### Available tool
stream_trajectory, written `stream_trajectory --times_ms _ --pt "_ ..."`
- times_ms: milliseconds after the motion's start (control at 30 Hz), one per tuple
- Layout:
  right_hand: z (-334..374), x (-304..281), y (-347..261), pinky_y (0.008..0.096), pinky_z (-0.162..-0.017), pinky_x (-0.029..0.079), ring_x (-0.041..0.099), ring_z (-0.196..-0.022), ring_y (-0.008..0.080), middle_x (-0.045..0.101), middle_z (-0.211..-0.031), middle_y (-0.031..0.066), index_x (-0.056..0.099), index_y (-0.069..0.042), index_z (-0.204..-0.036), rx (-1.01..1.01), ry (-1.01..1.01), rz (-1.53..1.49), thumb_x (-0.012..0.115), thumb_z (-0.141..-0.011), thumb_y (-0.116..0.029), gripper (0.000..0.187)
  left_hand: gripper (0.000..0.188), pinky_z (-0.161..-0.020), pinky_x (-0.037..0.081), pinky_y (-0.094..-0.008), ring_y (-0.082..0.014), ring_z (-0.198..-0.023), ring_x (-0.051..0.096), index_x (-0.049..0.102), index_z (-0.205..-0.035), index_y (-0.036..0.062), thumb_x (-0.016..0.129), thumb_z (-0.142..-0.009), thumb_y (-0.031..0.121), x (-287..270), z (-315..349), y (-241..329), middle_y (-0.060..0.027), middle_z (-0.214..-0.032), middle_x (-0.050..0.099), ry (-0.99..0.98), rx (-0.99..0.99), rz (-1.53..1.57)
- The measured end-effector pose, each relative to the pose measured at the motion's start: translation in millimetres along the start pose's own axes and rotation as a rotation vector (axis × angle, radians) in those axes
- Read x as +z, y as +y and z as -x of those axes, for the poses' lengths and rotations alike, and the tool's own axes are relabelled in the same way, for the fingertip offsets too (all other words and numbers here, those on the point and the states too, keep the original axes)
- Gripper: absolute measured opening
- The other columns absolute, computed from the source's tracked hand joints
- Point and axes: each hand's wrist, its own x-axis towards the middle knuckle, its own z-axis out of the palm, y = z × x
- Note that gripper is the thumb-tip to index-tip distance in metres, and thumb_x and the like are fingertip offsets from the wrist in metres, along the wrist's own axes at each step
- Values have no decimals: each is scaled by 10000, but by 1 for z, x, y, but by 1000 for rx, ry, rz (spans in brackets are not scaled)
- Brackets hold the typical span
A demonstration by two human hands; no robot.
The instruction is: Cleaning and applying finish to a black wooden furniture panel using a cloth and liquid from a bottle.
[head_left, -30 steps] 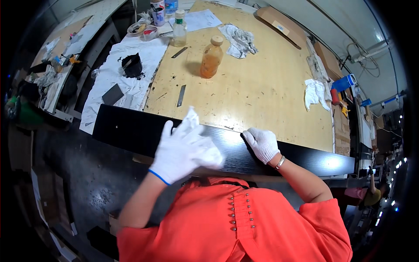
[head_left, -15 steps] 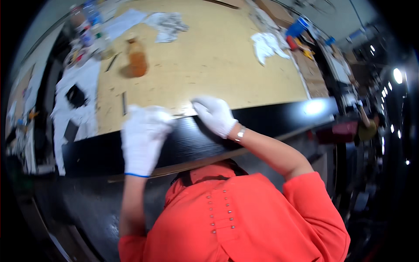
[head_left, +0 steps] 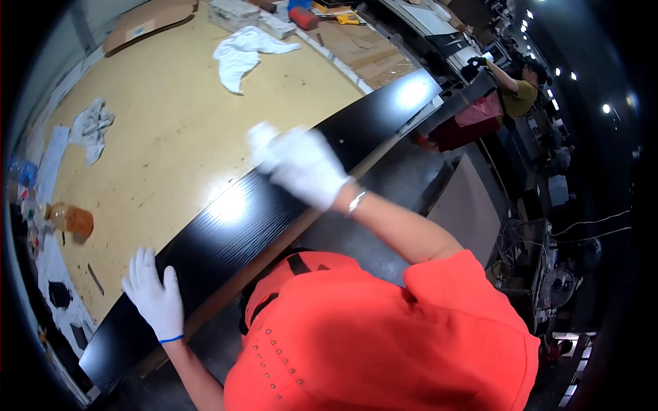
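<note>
Glare is whitening the black board (head_left: 236, 240)'s middle and right end; your right hand (head_left: 300, 166) is looking blurred over it.

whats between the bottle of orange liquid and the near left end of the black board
A thin dark strip lies there on the tan tabletop, between the bottle and that end of the black board, in the head view.

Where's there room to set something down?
The table is mostly bare between the amber bottle, white cloth and black board; so is the board between left hand and right hand. It's crowded around the blue bottle and yellow tool.
</note>
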Motion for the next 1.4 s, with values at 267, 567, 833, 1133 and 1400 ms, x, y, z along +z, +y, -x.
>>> stream_trajectory --times_ms 267,567,833,1133,1400 --pt "17 -49 -36 413 -731 507 615 -790 307 604 -733 167 620 -43 -731 59 -221 -663 662 -744 -159 125 407 -1141 325 -472 -341 -1294 526 602 -1325 1 589 -983 221 21 -8 -6 -177 -1329 620 -7 18 -203" --pt "52 -68 77 398 -579 515 627 -632 279 602 -683 110 629 -53 -989 171 45 -106 574 -847 -96 158 347 -1085 378 -456 -373 -1200 560 637 -1259 -38 518 -1030 193 19 -11 -9 -204 -1270 647 -58 -49 -185" --pt "144 -64 317 404 -514 577 701 -628 251 689 -723 132 637 -111 -950 872 190 23 587 -956 -223 123 370 -1091 382 -448 -366 -1217 554 616 -1276 -49 479 -1054 213 18 -18 -14 -206 -1291 634 -68 -18 -182" --pt "79 -56 146 408 -599 520 667 -683 271 695 -791 62 661 -127 -1028 85 -20 16 640 -858 -275 226 457 -1055 426 -506 -430 -1174 579 659 -1249 -29 502 -1035 343 -6 -21 31 -269 -1267 634 -153 -129 -182" --pt "108 -71 349 421 -539 513 647 -635 244 665 -742 81 680 -96 -957 631 55 478 553 -906 -211 179 407 -1032 457 -489 -418 -1133 608 686 -1202 -30 523 -1030 302 -3 -9 15 -258 -1207 667 -75 -108 -251"
